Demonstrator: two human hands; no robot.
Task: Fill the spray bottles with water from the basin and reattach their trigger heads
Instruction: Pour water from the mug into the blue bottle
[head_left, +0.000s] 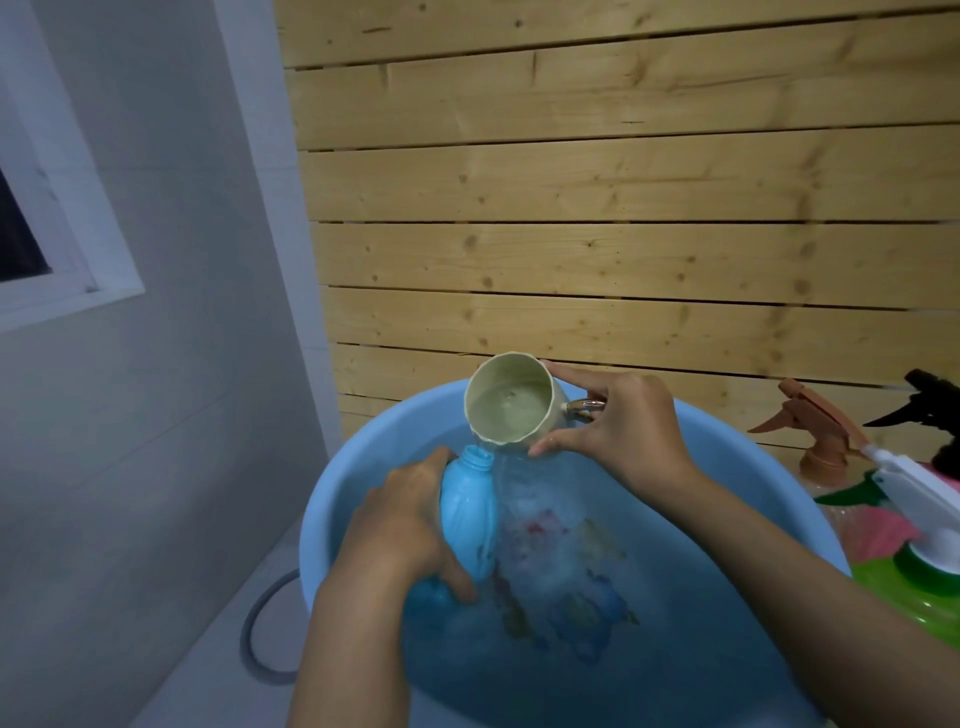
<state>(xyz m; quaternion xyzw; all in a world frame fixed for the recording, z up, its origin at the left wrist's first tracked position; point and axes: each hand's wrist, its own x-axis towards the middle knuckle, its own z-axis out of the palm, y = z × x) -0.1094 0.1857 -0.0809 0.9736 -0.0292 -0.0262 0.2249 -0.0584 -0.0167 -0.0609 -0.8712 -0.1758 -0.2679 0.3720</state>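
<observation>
- Left hand (400, 525): fingers curled round the body of the light blue spray bottle (467, 514), a firm grasp. Thumb side faces me and the fingertips wrap under the lower part.
- The bottle has no trigger head on it. Its open threaded neck (478, 457) points up and slightly away. It is held tilted over the blue basin (332, 499), base low near the water (675, 597).
- Right hand (623, 431): grasping a cream mug (511, 405). The index finger lies along the upper rim and the thumb presses near the lower lip. The mug's handle (584, 408) shows between the fingers.
- The mug is tipped toward the bottle with its mouth facing me, and water is visible inside.
- A clear sheet of water (519, 493) falls from the mug's lip, just beside the bottle neck on its right. I cannot tell how much enters the neck.
- The basin holds water, and a coloured print on its floor shows blurred through it.
- Right of the basin, near the wooden slat wall (623, 208): a brown trigger head (821, 431), a black trigger head (930, 400), and a white trigger head (914, 488) on a green bottle (914, 587).
- I note a grey hose (260, 623) lying on the floor left of the basin.
</observation>
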